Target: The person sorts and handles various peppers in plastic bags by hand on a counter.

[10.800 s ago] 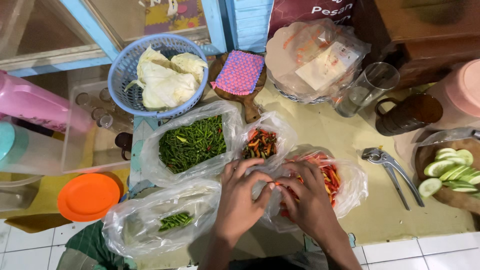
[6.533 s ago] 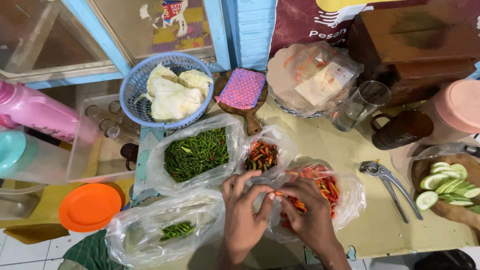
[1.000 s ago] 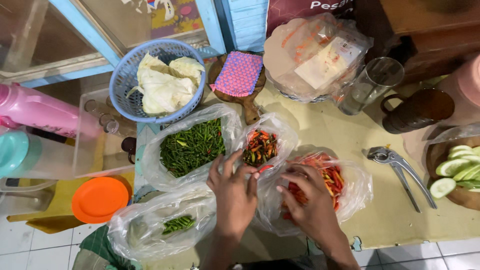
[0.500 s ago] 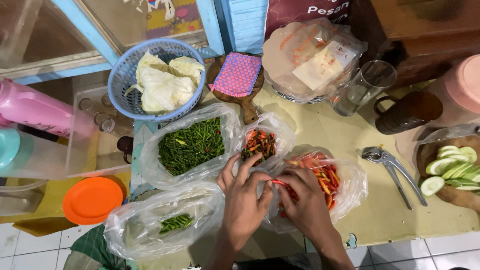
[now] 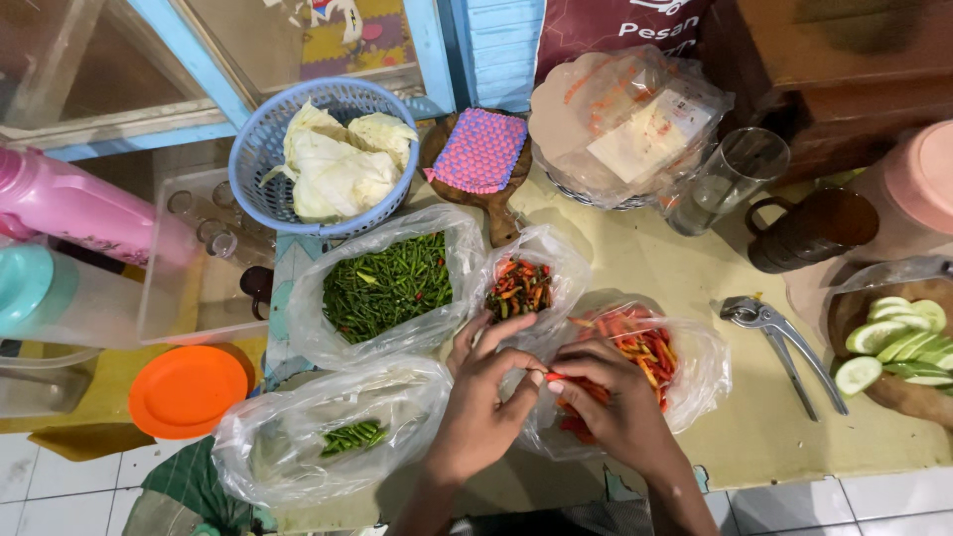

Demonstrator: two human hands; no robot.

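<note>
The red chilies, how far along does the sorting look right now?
Looks done: a few green chilies lie in the near left bag, and a small mixed batch in the middle bag. In hand: the left hand and right hand pinch one red chili between them, over the open bag of red chilies. Left: that bag's heap and the large bag of green chilies look full.

Red chilli point(image 5: 558, 378) (pinched over bag)

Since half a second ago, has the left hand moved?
Barely: the left hand still meets the right hand on a red chili, just below the small bag of mixed chilies, as before.
</note>
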